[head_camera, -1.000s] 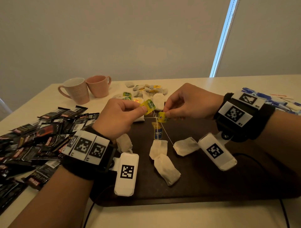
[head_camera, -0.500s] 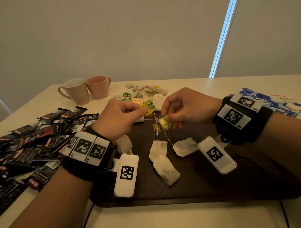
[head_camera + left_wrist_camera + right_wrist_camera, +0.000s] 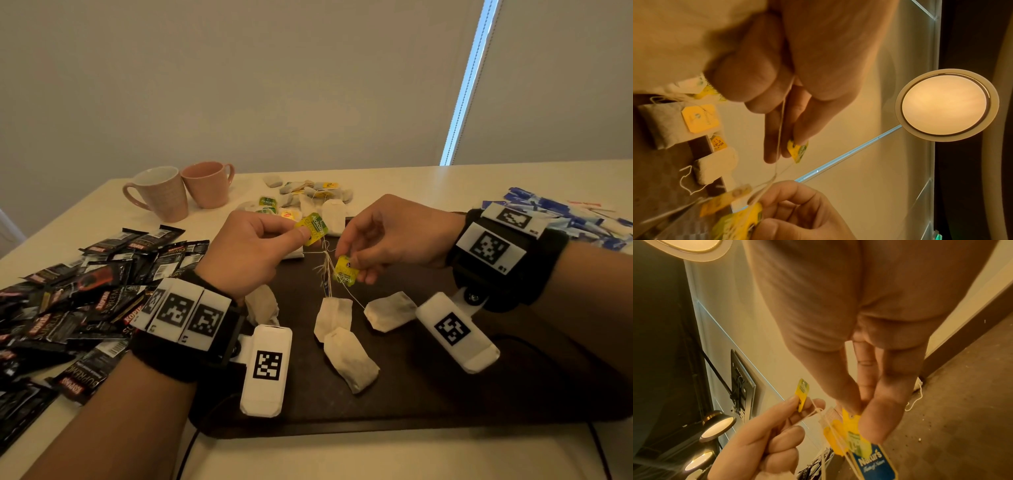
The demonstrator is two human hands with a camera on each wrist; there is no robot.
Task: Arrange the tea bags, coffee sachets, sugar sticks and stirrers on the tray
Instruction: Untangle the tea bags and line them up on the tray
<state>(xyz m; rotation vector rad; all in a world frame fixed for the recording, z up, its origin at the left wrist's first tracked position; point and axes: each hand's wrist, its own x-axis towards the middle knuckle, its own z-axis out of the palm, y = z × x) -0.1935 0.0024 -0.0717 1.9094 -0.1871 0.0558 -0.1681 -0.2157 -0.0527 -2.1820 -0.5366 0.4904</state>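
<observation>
Both hands, left hand (image 3: 251,255) and right hand (image 3: 394,236), each pinched a tea-bag tag (image 3: 314,229); strings (image 3: 327,270) tangled. Next: tease apart gently.

A tray (image 3: 445,404) was set on the table (image 3: 376,455) at the near edge, with tea bags (image 3: 349,356) laid on it. Coffee sachets (image 3: 78,308) were heaped to its left, sugar sticks (image 3: 561,219) to its right. Behind it more tea bags (image 3: 308,195) were piled, with two mugs (image 3: 178,192) placed left of them.

The table (image 3: 394,455) carries a dark tray (image 3: 513,387) and two mugs (image 3: 178,192). Sachets (image 3: 78,301) lie left, tea bags (image 3: 308,192) behind, sugar sticks (image 3: 565,219) right.
</observation>
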